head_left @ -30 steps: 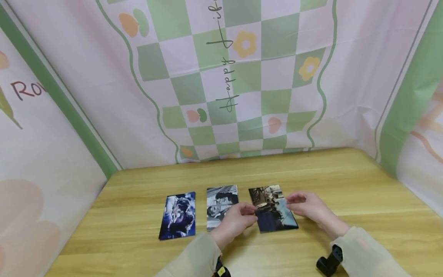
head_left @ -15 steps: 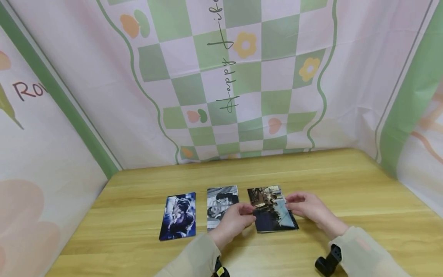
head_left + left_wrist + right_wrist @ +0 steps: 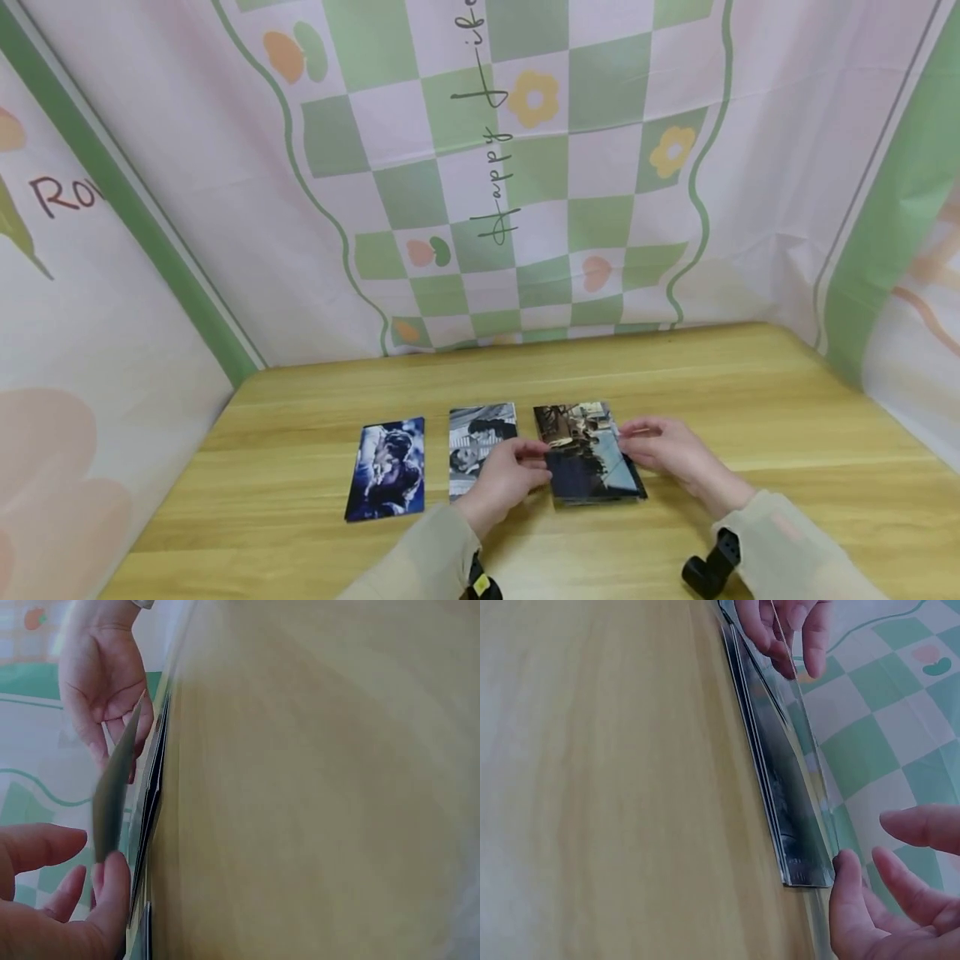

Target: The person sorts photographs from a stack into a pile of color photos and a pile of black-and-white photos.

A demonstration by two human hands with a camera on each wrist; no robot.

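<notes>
Photo card [image 3: 585, 454], thin, glossy, rectangular, above smooth wood-grained table [image 3: 300, 404]

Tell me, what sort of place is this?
Maybe a little indoor work corner: there's a wooden table, a green-checked cloth hanging behind it, and some picture cards.

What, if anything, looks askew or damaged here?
The top photo card is out of line with its pile: both wrist views show it raised, held at the edges by left hand and right hand; in the head view, pile edges peek out at lower right. No damage or spill visible.
</notes>
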